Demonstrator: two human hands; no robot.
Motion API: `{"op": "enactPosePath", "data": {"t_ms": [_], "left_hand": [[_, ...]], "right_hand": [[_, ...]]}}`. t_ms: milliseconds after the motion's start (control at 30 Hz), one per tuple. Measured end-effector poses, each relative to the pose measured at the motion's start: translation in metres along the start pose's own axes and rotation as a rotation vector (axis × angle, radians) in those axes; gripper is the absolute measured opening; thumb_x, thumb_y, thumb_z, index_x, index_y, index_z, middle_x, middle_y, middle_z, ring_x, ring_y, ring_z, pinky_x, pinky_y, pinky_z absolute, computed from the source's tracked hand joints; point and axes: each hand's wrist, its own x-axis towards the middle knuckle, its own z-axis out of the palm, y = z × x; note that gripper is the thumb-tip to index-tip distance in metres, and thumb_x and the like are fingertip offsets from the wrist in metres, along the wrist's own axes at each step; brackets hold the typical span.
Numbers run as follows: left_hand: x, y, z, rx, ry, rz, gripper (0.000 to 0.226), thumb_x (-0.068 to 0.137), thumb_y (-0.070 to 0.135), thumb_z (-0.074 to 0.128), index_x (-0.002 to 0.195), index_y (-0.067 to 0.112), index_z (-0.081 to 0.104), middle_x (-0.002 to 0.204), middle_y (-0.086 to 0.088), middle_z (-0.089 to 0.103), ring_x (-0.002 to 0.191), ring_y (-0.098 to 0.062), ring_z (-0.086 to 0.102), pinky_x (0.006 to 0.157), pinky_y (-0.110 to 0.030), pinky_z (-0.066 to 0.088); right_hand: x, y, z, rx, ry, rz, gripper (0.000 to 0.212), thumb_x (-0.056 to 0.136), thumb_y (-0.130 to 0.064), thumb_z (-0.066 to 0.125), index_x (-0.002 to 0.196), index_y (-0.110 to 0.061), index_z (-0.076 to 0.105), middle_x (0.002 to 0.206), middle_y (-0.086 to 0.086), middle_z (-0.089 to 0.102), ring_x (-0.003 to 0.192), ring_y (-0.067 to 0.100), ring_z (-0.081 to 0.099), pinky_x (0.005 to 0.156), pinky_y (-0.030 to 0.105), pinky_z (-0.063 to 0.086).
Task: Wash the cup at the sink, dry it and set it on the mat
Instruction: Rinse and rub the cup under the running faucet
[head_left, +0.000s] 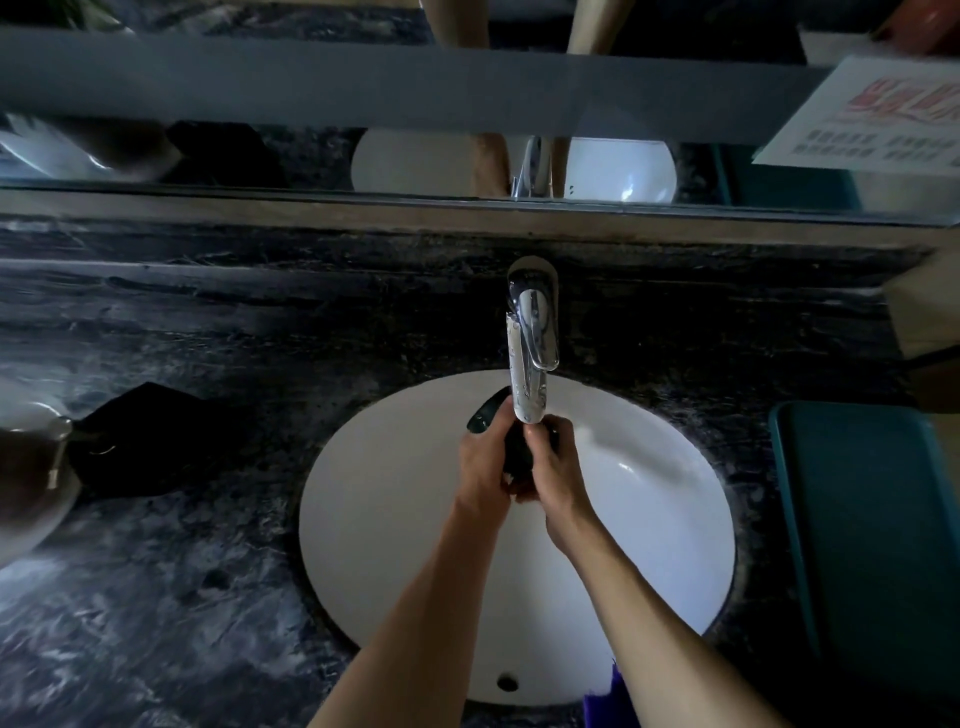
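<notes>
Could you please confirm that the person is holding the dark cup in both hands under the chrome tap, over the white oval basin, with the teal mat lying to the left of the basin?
Not quite: in the head view the teal rectangular mat lies to the right of the white oval basin, not the left. The rest stands: the left hand and right hand hold the dark cup under the chrome tap.

A dim washroom, seen from above: a dark marble-patterned countertop (197, 582) with pale veining runs the width of the scene, lit unevenly, brighter at the left edge and near black toward the back. A raised ledge of the same stone (311, 291) sits behind it, below a wall mirror (260, 156) crossed by a broad grey band (363, 88). A chrome faucet (531, 343) rises from the stone. A printed paper notice (878, 119) hangs at upper right. A dark crumpled cloth (140, 441) lies on the counter at left.
</notes>
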Motion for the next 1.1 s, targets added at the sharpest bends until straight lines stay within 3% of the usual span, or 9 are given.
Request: {"op": "enactPosePath", "data": {"t_ms": [133, 233, 333, 433, 567, 667, 800, 867, 1100], "left_hand": [[-0.001, 0.002, -0.003, 0.004, -0.04, 0.006, 0.031, 0.084, 0.038, 0.077, 0.091, 0.009, 0.073, 0.084, -0.015, 0.069, 0.077, -0.027, 0.068, 0.066, -0.034, 0.054], [-0.002, 0.001, -0.001, 0.016, 0.0, 0.042, 0.029, 0.083, 0.036, 0.077, 0.086, 0.008, 0.072, 0.08, -0.019, 0.068, 0.077, -0.025, 0.067, 0.069, -0.035, 0.055], [-0.005, 0.0, 0.003, 0.052, 0.019, 0.052, 0.029, 0.082, 0.04, 0.077, 0.077, 0.014, 0.066, 0.074, -0.018, 0.058, 0.068, -0.024, 0.056, 0.056, -0.032, 0.047], [-0.007, 0.001, 0.001, 0.053, -0.048, 0.069, 0.038, 0.081, 0.048, 0.076, 0.08, 0.012, 0.064, 0.073, -0.017, 0.054, 0.056, -0.022, 0.05, 0.046, -0.026, 0.039], [-0.007, 0.004, -0.004, 0.06, -0.061, 0.041, 0.047, 0.085, 0.049, 0.074, 0.093, 0.003, 0.07, 0.076, -0.02, 0.067, 0.056, -0.029, 0.063, 0.049, -0.032, 0.05], [-0.006, 0.002, -0.006, -0.016, -0.023, 0.006, 0.035, 0.083, 0.043, 0.077, 0.093, 0.01, 0.075, 0.085, -0.012, 0.074, 0.079, -0.026, 0.073, 0.071, -0.037, 0.059], [-0.008, -0.001, -0.005, 0.084, -0.022, 0.141, 0.023, 0.076, 0.032, 0.085, 0.083, 0.018, 0.068, 0.076, -0.001, 0.072, 0.073, -0.019, 0.068, 0.069, -0.035, 0.055], [-0.01, -0.003, -0.006, 0.161, -0.01, 0.198, 0.031, 0.084, 0.013, 0.083, 0.103, 0.022, 0.061, 0.091, 0.004, 0.073, 0.082, -0.012, 0.071, 0.072, -0.03, 0.059], [-0.016, -0.011, -0.013, 0.271, -0.164, 0.329, 0.064, 0.082, -0.007, 0.079, 0.132, 0.017, 0.047, 0.115, -0.007, 0.07, 0.103, -0.021, 0.072, 0.077, -0.03, 0.061]], "right_hand": [[-0.001, -0.013, -0.008, 0.188, -0.051, 0.275, 0.051, 0.105, -0.05, 0.035, 0.1, -0.01, 0.066, 0.073, 0.013, 0.066, 0.048, 0.023, 0.054, 0.047, 0.03, 0.041], [0.004, -0.007, -0.007, 0.074, -0.032, 0.146, 0.039, 0.102, -0.05, 0.04, 0.108, -0.021, 0.066, 0.099, 0.013, 0.075, 0.079, 0.029, 0.074, 0.065, 0.044, 0.064], [0.001, 0.001, -0.002, -0.086, -0.001, -0.041, 0.036, 0.093, -0.062, 0.052, 0.123, -0.044, 0.058, 0.12, -0.001, 0.07, 0.1, 0.025, 0.073, 0.066, 0.046, 0.066], [-0.002, -0.002, -0.002, -0.118, 0.038, -0.072, 0.032, 0.098, -0.054, 0.048, 0.115, -0.032, 0.063, 0.102, 0.006, 0.075, 0.077, 0.027, 0.074, 0.048, 0.031, 0.053], [-0.001, -0.014, -0.008, 0.053, -0.023, 0.15, 0.048, 0.104, -0.041, 0.032, 0.096, -0.006, 0.064, 0.068, 0.018, 0.068, 0.048, 0.028, 0.056, 0.044, 0.029, 0.039], [0.002, -0.013, -0.008, 0.047, -0.066, 0.214, 0.048, 0.106, -0.045, 0.029, 0.101, -0.016, 0.068, 0.089, 0.013, 0.076, 0.07, 0.029, 0.071, 0.054, 0.035, 0.057], [0.002, -0.015, -0.007, -0.247, 0.059, 0.094, 0.032, 0.106, -0.034, 0.036, 0.107, -0.018, 0.064, 0.113, 0.011, 0.07, 0.092, 0.032, 0.074, 0.071, 0.047, 0.066], [0.001, -0.012, -0.011, -0.297, 0.08, -0.002, 0.027, 0.106, -0.029, 0.04, 0.112, -0.028, 0.066, 0.112, 0.005, 0.071, 0.097, 0.027, 0.071, 0.081, 0.05, 0.064], [0.001, -0.009, -0.02, 0.198, -0.144, 0.15, 0.045, 0.105, -0.055, 0.039, 0.133, -0.031, 0.066, 0.124, 0.001, 0.076, 0.116, 0.024, 0.07, 0.101, 0.054, 0.055]]}}
